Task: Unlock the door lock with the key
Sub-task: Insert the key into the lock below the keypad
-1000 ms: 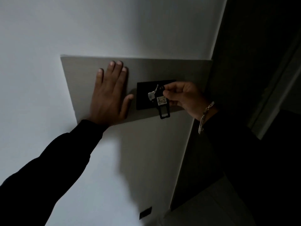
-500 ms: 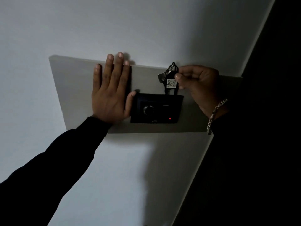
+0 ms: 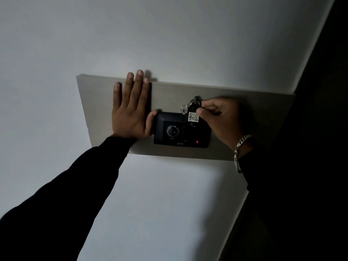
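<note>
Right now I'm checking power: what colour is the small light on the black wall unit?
Red; the light glows on the black wall unit, head view.

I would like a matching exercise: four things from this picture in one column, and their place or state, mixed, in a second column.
Things:
1. left hand
2. right hand
3. red light
4. bracelet

Places or states:
A. on the right wrist
B. flat on the grey panel
C. pinching the key bunch with tag 402
D. glowing low on the black wall unit

Pairs: 1-B, 2-C, 3-D, 4-A
</note>
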Demonstrator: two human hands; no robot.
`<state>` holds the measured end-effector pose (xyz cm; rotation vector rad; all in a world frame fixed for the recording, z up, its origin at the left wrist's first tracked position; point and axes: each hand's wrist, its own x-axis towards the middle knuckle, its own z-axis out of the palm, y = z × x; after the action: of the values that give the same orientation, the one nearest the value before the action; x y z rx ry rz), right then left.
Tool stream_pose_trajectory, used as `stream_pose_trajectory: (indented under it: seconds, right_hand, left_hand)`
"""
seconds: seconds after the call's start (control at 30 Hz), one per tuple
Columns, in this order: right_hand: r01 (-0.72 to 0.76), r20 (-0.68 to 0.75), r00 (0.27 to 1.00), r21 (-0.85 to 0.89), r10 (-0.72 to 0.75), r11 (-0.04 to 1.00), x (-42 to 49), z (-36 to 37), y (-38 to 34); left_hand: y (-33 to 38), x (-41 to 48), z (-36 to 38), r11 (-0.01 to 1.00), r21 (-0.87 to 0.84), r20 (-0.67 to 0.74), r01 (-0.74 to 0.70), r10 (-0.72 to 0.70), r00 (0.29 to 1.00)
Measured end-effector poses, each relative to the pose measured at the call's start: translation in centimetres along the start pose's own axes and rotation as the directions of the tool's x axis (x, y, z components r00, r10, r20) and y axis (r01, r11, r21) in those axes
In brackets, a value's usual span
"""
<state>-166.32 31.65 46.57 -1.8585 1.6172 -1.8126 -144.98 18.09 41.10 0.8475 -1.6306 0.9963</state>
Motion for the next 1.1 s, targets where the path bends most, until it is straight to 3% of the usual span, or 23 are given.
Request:
stream_pose_trajectory:
  seconds: [0.13,0.27,0.43,0.63,0.77,0.87,1.1]
  right_hand:
    - [0.086,0.019,0.996,-0.091,-0.084,0.992,0.5,-0.7,-1.2]
    - [0.368,0.169,0.929,-0.340,-0.328,0.866,1.1,-1.1,-3.2]
    - [0.480,0.373,0.870,-0.485,-0.323,0.732,1.7,-0.3,-4.2]
    - [0.469,0.249,0.883,-0.433,-0.398,0.769,1.9,-0.4,-4.6]
    - [0.476,0.341,0.872,-0.431,-0.350,0.766,1.8,-0.9,-4.7]
    - [0.538,0.394,0.837,-0.468,-0.380,0.701,1.9,-0.8,-4.8]
    - [0.546,0.217,0.837,-0.386,-0.502,0.743,0.9,-0.6,-3.9]
  left_hand:
    - [-0.2,-0.3,0.2,1.000,0.011,-0.009,0.021,-0.021,1.000]
    - [-0.3,-0.4,0.3,1.000,0.004,-0.015,0.026,-0.026,1.000]
    - [-0.3,-0.5,0.5,1.000,-0.017,-0.033,0.025,-0.025,0.999]
    - [-0.3,-0.6,0.7,0.999,-0.015,-0.054,0.031,-0.031,0.998]
    - [-0.3,-0.7,0.9,0.999,-0.011,-0.066,0.034,-0.035,0.997]
    - [-0.3,-0.7,0.8,0.999,-0.020,-0.061,0.038,-0.039,0.997]
    - [-0.3,-0.6,0.6,0.999,-0.030,-0.050,0.041,-0.043,0.998]
